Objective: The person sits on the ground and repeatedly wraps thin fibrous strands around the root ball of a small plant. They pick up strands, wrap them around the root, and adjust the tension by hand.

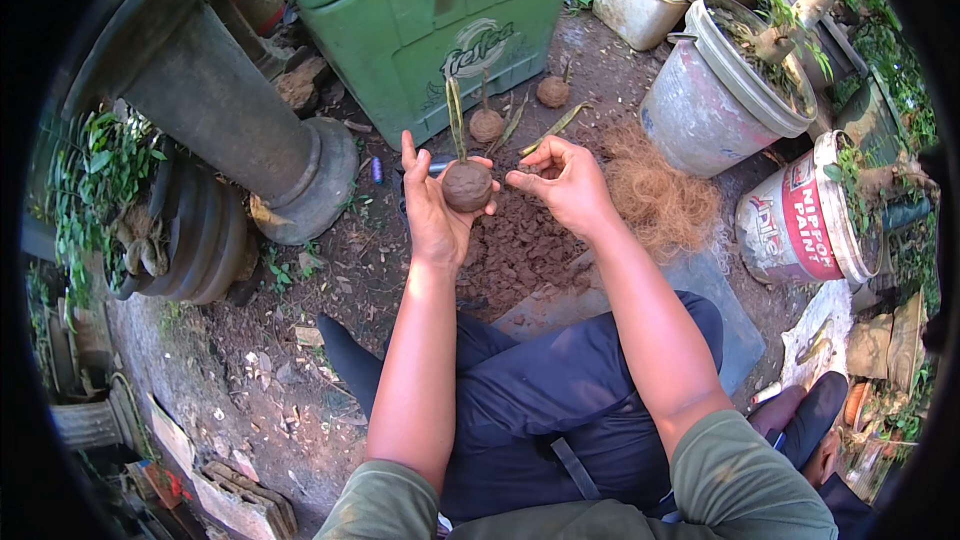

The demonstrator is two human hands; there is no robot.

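My left hand (pixel 433 221) cups a dark ball of moist soil (pixel 466 187). Out of the top of the ball stands an upright green leaf cutting with yellow edges (pixel 456 116). To the right of the ball is my right hand (pixel 574 187), thumb and forefinger brought close together; whether something thin is between them is too small to tell. Below both hands lies a heap of loose, crumbly soil (pixel 525 247). A tangle of brown coconut-like fibre (pixel 660 195) spreads right of my right hand. Two fibre-wrapped balls, one nearer (pixel 486 125) and one farther (pixel 553 91), sit beyond.
Loose leaf cuttings (pixel 559 127) lie past my right hand. A purple thread spool (pixel 376 170) is on the ground at left. Around stand a green cooler box (pixel 420 37), a grey pedestal (pixel 225 90), and planted buckets (pixel 705 90). Another person's leg (pixel 814 405) shows at lower right.
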